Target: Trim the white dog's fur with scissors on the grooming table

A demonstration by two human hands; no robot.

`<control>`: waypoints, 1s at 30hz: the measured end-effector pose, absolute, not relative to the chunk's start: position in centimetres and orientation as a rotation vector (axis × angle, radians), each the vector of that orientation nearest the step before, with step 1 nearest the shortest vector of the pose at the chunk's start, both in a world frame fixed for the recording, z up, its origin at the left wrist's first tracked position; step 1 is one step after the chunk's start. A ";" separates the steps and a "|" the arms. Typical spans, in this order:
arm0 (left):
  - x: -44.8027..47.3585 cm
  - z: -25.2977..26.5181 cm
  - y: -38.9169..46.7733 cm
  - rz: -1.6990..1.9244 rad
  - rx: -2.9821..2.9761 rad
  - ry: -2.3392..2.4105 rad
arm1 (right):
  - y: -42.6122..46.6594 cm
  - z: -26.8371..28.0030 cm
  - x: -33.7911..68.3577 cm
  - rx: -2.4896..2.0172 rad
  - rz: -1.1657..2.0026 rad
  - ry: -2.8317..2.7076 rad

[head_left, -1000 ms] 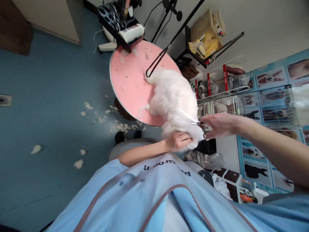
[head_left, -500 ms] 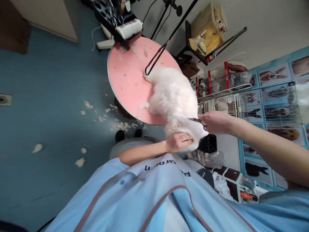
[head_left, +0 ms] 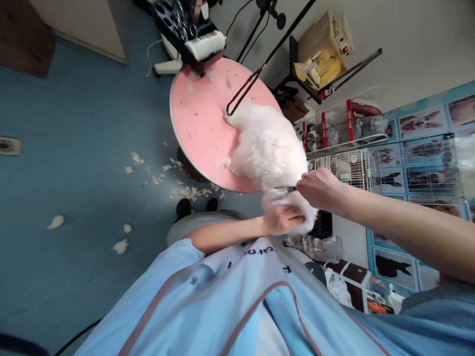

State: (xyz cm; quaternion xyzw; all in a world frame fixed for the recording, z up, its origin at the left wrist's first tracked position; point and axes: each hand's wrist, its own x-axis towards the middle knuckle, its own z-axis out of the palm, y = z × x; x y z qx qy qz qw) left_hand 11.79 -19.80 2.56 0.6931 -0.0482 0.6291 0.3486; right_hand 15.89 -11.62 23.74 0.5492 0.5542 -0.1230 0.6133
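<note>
A fluffy white dog (head_left: 269, 143) is on the round pink table (head_left: 200, 123), its near end reaching past the rim toward my apron. My left hand (head_left: 282, 220) is closed on the fur at that near end, fingers curled; which body part it grips I cannot tell. My right hand (head_left: 319, 189) is closed around a pair of scissors (head_left: 286, 189). Their dark blades point left and lie against the white fur, just beyond my left hand. The handles are mostly hidden by my fingers.
A black looped strap (head_left: 243, 94) hangs over the table. At the far rim, a black tool tray (head_left: 178, 34) holds several scissors and a white bottle (head_left: 206, 45). Fur clumps (head_left: 189, 192) lie on the blue floor. A wire cage (head_left: 351, 165) stands to the right.
My right hand has moved left with the scissors, so the blades lie farther in over the fur. My left hand has shifted slightly right, still gripping. The whole view has shifted a little.
</note>
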 end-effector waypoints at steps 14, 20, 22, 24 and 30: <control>13.0 2.0 -20.7 1.415 1.870 -0.121 | -11.4 24.5 15.6 1.299 -0.262 1.245; 13.1 2.1 -20.6 1.395 1.928 -0.166 | -12.0 24.4 16.6 1.278 -0.318 1.244; 13.2 2.0 -20.6 1.399 1.905 -0.148 | -12.1 24.4 16.8 1.317 -0.280 1.241; 13.2 2.0 -20.7 1.463 1.834 -0.111 | -12.3 24.4 16.8 1.328 -0.265 1.271; 13.0 2.1 -20.6 1.540 1.811 -0.138 | -12.5 24.3 16.5 1.328 -0.286 1.265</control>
